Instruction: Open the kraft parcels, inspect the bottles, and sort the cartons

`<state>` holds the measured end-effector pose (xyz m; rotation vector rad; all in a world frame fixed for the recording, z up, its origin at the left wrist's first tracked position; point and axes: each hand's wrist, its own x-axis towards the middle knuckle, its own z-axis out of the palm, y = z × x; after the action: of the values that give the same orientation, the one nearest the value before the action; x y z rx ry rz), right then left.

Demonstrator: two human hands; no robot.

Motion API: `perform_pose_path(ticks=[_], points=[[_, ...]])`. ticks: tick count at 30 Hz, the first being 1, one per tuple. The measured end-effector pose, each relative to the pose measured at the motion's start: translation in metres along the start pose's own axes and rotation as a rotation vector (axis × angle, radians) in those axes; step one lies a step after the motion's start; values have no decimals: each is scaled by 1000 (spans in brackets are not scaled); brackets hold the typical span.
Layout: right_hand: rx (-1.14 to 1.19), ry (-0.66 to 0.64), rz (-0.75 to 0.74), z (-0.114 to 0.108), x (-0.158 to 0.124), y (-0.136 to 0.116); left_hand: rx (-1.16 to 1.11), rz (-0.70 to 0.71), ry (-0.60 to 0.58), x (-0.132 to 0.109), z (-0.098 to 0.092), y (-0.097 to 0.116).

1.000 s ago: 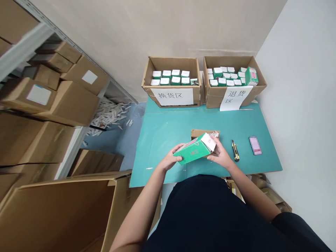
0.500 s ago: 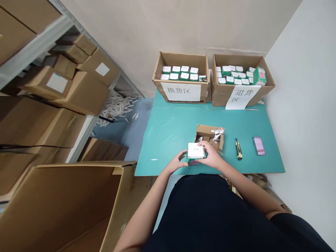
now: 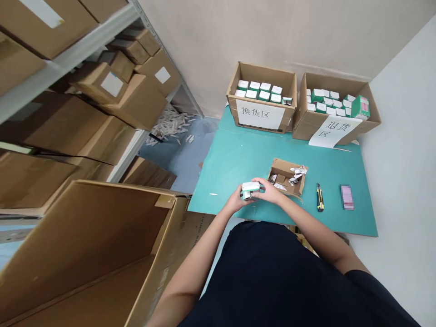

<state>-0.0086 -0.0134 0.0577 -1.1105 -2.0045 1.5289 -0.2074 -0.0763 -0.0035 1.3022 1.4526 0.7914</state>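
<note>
A small white-and-green carton (image 3: 250, 186) is held between my two hands above the table's front edge. My left hand (image 3: 237, 200) grips its left side, and my right hand (image 3: 269, 190) has its fingers on the right side. Part of the carton's lower face is hidden by my fingers. Just beyond my right hand stands an open brown cardboard box (image 3: 287, 188) with crumpled paper and a brown piece inside. Right of that box lie a yellow-and-black utility knife (image 3: 319, 198) and a blurred pink item (image 3: 347, 197).
At the table's back stand two labelled cardboard boxes, the left box (image 3: 235, 101) and the right box (image 3: 303, 127), holding several white-and-green cartons. A large open carton (image 3: 112, 227) is at my left, before shelves (image 3: 127, 154) of brown boxes. The green table (image 3: 231, 159) spans the middle.
The view has swung left, so the table sits further right in it. The carton has turned in my hands, and my left hand has closed onto its side.
</note>
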Motion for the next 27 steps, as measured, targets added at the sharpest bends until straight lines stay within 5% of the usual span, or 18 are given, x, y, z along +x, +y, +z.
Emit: perform_pose_path(ticks=[10,21,27], points=[[-34,224,197,15,68,30,-43,-53,-40,38,-11,-35],[-239,514,324,34,81,33,-153,6,-62,40,-16,-49],[-471,300,124,39,61,23,-137,-33,105,30,-14,-38]])
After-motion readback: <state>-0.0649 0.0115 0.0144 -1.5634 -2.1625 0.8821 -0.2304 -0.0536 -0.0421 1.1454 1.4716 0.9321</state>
